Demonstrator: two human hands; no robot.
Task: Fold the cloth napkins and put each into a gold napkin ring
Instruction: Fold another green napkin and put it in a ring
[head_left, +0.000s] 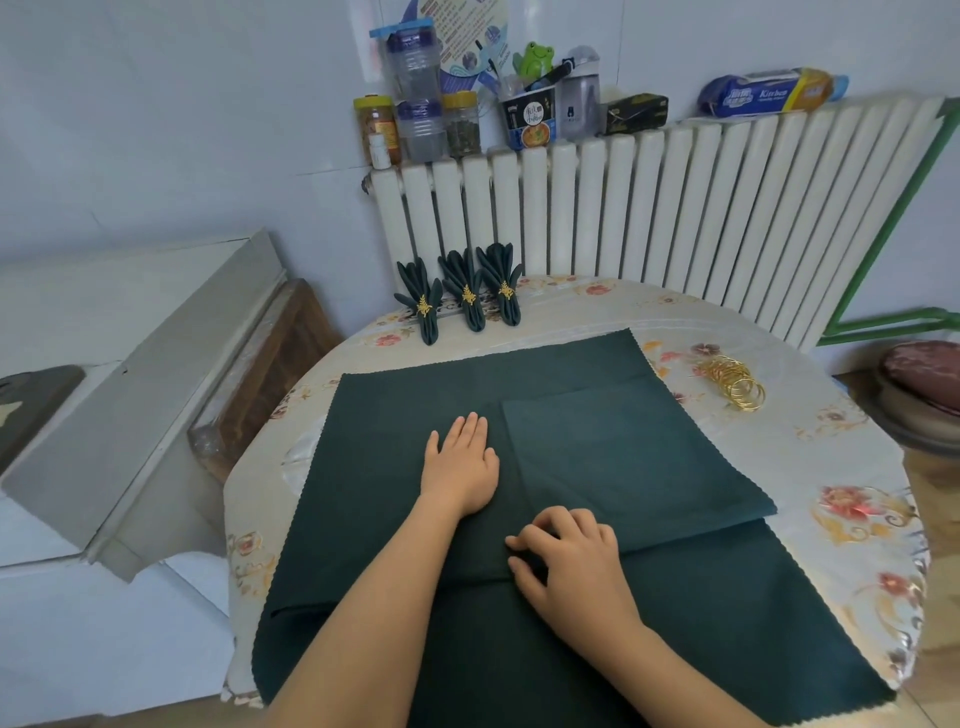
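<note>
**Napkin half-folded on the table**

Dark green napkin (519, 395) lies spread on the floral tablecloth (852, 467), its right part folded over into a smaller panel. The left hand (460, 465) rests flat on the cloth, fingers straight. The right hand (569, 561) has curled fingers pinching a fold of the napkin near the front. Three finished napkins (464, 296), each in a gold ring, lie at the far edge by the radiator (675, 208). Spare gold rings (732, 382) sit piled to the right.
</note>
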